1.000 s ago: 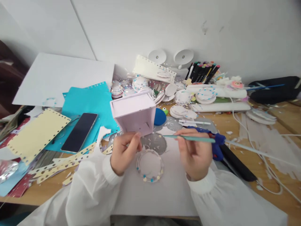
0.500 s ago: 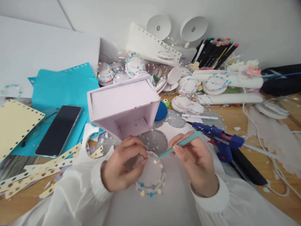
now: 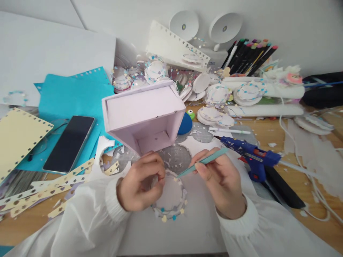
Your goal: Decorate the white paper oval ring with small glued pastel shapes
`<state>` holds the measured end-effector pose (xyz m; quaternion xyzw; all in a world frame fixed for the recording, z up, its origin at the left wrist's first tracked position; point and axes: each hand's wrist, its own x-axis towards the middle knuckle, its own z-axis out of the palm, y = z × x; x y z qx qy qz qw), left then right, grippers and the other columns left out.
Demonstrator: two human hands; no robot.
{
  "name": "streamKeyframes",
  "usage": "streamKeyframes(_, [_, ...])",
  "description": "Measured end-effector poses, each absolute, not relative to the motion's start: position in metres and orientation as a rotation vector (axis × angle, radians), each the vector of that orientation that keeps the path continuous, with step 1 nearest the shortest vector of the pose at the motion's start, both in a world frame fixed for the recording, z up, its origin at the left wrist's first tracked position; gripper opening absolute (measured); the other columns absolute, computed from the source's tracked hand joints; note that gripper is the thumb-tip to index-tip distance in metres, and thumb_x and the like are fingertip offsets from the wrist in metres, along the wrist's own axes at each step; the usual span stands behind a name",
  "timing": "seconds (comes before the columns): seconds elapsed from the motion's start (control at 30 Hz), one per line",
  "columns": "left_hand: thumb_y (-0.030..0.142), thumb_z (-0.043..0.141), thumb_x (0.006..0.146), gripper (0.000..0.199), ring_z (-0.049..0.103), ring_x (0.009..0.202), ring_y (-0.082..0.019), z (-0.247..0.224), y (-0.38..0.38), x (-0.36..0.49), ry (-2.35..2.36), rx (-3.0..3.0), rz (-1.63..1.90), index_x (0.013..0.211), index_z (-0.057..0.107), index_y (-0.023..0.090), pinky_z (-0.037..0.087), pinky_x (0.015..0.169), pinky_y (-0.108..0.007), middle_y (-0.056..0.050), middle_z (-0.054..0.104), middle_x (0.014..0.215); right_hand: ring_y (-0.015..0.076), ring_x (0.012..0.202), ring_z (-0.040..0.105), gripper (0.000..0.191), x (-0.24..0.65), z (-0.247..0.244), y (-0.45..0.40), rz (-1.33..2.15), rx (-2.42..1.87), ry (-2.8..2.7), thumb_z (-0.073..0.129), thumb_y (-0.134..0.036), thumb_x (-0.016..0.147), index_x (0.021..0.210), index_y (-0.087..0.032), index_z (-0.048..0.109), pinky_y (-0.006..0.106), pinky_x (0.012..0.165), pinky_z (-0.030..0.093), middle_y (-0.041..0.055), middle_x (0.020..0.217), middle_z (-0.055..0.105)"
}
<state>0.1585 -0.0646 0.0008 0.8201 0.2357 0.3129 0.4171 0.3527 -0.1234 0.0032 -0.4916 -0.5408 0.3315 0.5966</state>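
Note:
My right hand (image 3: 221,184) grips teal tweezers (image 3: 203,162) between thumb and fingers. Their tip points left and down at the upper rim of a small wreath (image 3: 184,203), beside a pale yellow paper piece (image 3: 175,179). Blue, yellow and lilac bits dot this round ring, which lies on a white surface (image 3: 198,228). At the ring's upper left, my left hand (image 3: 142,182) is closed, thumb and fingertips curled together. It covers that part of the rim, and anything between its fingers is hidden.
A pale lilac open box (image 3: 144,110) stands just beyond my hands. To the right lies a blue glue gun (image 3: 249,153) with its cord. Left are a phone (image 3: 69,142), blue sheets (image 3: 75,94) and punched paper strips (image 3: 61,187). Several decorated discs (image 3: 214,94) crowd the back.
The tweezers' tip has shifted slightly left along the ring's upper rim. My left fingertips have drawn back a little to the left. The whole view has also moved slightly.

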Motion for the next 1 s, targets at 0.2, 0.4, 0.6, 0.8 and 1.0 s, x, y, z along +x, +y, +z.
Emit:
streamKeyframes(0.2, [0.008,0.052,0.072,0.01,0.048,0.07,-0.016,0.0025,-0.0634,0.1588,0.583,2.078,0.8,0.069,0.052,0.017,0.039,0.063,-0.028,-0.004,0.051,0.072,0.0129,0.071,0.057,0.007,0.3524,0.0008,-0.1245,0.822,-1.094,-1.244,0.054,-0.014,0.087,0.084,-0.02,0.057,0.025,0.061,0.05,0.0013,0.079,0.058])
streamKeyframes(0.4, [0.006,0.052,0.072,0.01,0.048,0.068,-0.015,0.0025,-0.0643,0.1605,0.553,2.061,0.794,0.069,0.052,0.016,0.04,0.061,-0.027,-0.005,0.052,0.073,0.0105,0.074,0.056,0.009,0.3519,-0.0005,-0.1256,0.835,-1.088,-1.274,0.053,-0.012,0.088,0.087,-0.02,0.057,0.022,0.065,0.048,0.0005,0.082,0.057])
streamKeyframes(0.6, [0.006,0.053,0.071,0.009,0.048,0.067,-0.014,-0.0009,-0.065,0.1608,0.534,2.04,0.83,0.069,0.052,0.015,0.039,0.06,-0.026,-0.005,0.052,0.074,0.01,0.075,0.055,0.01,0.3525,-0.0017,-0.1248,0.836,-1.082,-1.283,0.052,-0.011,0.089,0.088,-0.02,0.057,0.021,0.066,0.048,0.0006,0.083,0.057])
streamKeyframes(0.8, [0.005,0.053,0.071,0.01,0.048,0.067,-0.014,0.0022,-0.0641,0.1606,0.535,2.059,0.802,0.069,0.052,0.015,0.039,0.06,-0.026,-0.005,0.052,0.073,0.0109,0.076,0.055,0.009,0.3528,-0.0025,-0.1255,0.838,-1.085,-1.279,0.053,-0.012,0.089,0.088,-0.02,0.057,0.022,0.066,0.048,0.0011,0.083,0.057])
streamKeyframes(1.0, [0.005,0.052,0.07,0.01,0.048,0.067,-0.014,0.005,-0.0641,0.1621,0.533,2.071,0.804,0.068,0.052,0.015,0.04,0.06,-0.026,-0.005,0.052,0.072,0.0111,0.074,0.054,0.009,0.3529,-0.0022,-0.127,0.842,-1.089,-1.287,0.053,-0.012,0.088,0.088,-0.021,0.057,0.022,0.064,0.048,0.0011,0.083,0.057])
